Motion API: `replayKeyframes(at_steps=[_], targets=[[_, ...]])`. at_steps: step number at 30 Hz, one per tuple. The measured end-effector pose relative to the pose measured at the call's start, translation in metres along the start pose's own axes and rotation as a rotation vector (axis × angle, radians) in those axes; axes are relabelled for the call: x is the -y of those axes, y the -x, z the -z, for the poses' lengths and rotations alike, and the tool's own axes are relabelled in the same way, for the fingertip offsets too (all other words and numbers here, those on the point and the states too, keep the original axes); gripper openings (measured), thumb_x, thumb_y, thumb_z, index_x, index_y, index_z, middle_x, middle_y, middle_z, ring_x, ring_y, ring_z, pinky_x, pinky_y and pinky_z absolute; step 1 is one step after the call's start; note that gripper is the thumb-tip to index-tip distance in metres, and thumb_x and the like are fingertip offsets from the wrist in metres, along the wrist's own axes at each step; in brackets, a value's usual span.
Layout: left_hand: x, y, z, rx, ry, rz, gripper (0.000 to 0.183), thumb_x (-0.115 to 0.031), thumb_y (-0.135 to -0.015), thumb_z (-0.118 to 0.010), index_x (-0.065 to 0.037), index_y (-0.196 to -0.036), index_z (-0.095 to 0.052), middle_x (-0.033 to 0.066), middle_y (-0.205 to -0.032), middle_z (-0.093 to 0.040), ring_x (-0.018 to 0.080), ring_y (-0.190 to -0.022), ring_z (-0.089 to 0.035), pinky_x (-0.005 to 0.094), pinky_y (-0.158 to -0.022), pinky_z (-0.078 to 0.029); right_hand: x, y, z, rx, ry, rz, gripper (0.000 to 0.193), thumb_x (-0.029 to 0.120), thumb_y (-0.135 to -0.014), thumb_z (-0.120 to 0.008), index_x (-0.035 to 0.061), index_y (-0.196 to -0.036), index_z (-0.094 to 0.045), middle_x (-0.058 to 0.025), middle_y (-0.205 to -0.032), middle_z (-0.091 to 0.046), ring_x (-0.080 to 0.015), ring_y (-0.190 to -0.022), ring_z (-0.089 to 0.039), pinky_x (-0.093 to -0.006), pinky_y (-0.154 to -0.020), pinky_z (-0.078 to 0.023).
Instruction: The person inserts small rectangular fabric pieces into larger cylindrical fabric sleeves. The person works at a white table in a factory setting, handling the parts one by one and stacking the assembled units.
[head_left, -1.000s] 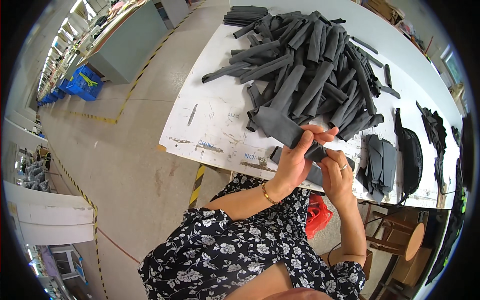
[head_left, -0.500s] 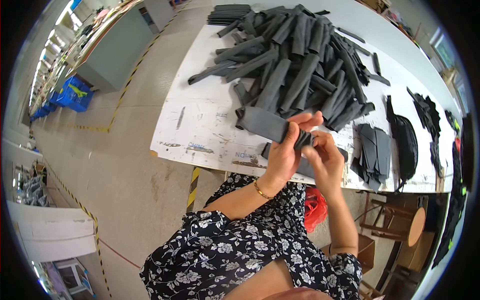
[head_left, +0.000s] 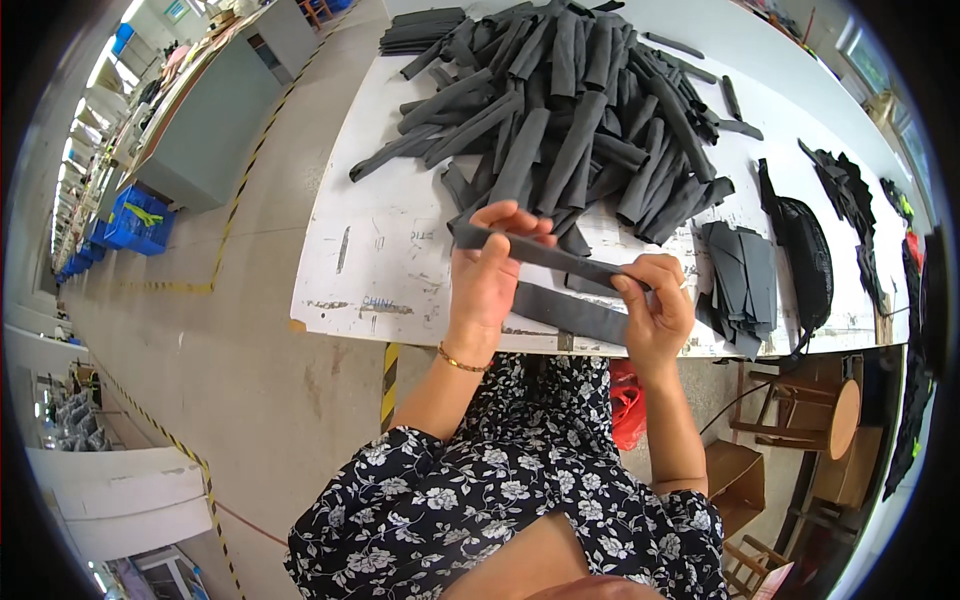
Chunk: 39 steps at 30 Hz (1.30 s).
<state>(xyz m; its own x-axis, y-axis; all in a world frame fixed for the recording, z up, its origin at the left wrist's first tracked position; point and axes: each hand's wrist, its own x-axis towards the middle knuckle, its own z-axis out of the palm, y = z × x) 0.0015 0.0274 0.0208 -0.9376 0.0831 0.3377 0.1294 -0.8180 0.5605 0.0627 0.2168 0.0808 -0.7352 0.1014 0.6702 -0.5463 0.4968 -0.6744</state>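
i saw left hand [head_left: 484, 285], right hand [head_left: 658, 312] pinching dark strip [head_left: 565, 257] — rolled heap [head_left: 570, 145] looked finished, right-side flat stack [head_left: 740, 272] unworked.

Matt, smooth-looking cloth strip [head_left: 565, 259]; rough, scuffed tabletop [head_left: 385, 262]; glossy, crinkled plastic bag [head_left: 627, 408]; wooden stool [head_left: 846, 420].

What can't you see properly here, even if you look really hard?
In the head view:
The right end of the held gray strip: hidden by the right hand.
The lowest pieces in the dark pile: covered by those above.
Whatever the red bag holds, if anything: hidden by its plastic.
Things on the far bench: too small.
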Motion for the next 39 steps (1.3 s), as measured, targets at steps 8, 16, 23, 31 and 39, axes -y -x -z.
replayKeyframes(at_steps=[8, 16, 23, 31, 39], targets=[[-0.014, 0.010, 0.009, -0.120, 0.090, 0.069, 0.013, -0.006, -0.089, -0.071, 0.001, -0.100, -0.070, 0.0180, -0.095, -0.073, 0.0369, -0.096, -0.071, 0.0462, -0.093, -0.058, -0.009, 0.005, 0.012, 0.052, -0.059, -0.022, 0.017, -0.008, -0.077, -0.075, -0.0004, -0.091, -0.069, -0.0076, -0.086, -0.063, -0.0177, -0.078, -0.059, -0.0274, -0.069, -0.046], [0.010, 0.009, -0.020, -0.181, 0.293, 0.136, 0.034, -0.018, -0.095, -0.067, -0.006, -0.125, -0.059, 0.0146, -0.115, -0.069, 0.0364, -0.120, -0.060, 0.0533, -0.105, -0.049, -0.019, 0.010, 0.003, 0.010, -0.375, -0.626, 0.010, 0.008, -0.093, -0.069, -0.0021, -0.093, -0.070, 0.0016, -0.085, -0.065, -0.0045, -0.079, -0.055, -0.0202, -0.074, -0.043], [0.038, 0.019, -0.048, -0.218, 0.304, 0.185, 0.030, -0.031, -0.105, -0.048, -0.005, -0.118, -0.056, 0.0106, -0.101, -0.068, 0.0336, -0.123, -0.058, 0.0467, -0.106, -0.046, -0.011, 0.015, -0.021, -0.010, -0.443, -0.742, 0.014, 0.012, -0.092, -0.073, -0.0016, -0.094, -0.071, 0.0025, -0.083, -0.068, -0.0024, -0.077, -0.056, -0.0188, -0.070, -0.045], [0.028, 0.007, -0.044, -0.186, 0.278, 0.179, 0.031, -0.030, -0.107, -0.043, -0.004, -0.117, -0.054, 0.0105, -0.104, -0.069, 0.0301, -0.126, -0.056, 0.0488, -0.117, -0.037, -0.005, 0.017, -0.008, 0.084, -0.398, -0.784, 0.017, 0.010, -0.089, -0.076, 0.0008, -0.084, -0.063, -0.0030, -0.071, -0.067, -0.0080, -0.065, -0.062, -0.0210, -0.061, -0.046], [0.040, 0.013, -0.041, -0.142, 0.198, 0.179, 0.033, -0.030, -0.106, -0.045, -0.002, -0.118, -0.057, 0.0146, -0.110, -0.070, 0.0346, -0.127, -0.056, 0.0487, -0.117, -0.037, -0.002, 0.006, -0.007, 0.014, -0.382, -0.741, 0.017, 0.014, -0.092, -0.072, -0.0022, -0.092, -0.068, 0.0000, -0.075, -0.065, -0.0056, -0.071, -0.057, -0.0205, -0.061, -0.043]])
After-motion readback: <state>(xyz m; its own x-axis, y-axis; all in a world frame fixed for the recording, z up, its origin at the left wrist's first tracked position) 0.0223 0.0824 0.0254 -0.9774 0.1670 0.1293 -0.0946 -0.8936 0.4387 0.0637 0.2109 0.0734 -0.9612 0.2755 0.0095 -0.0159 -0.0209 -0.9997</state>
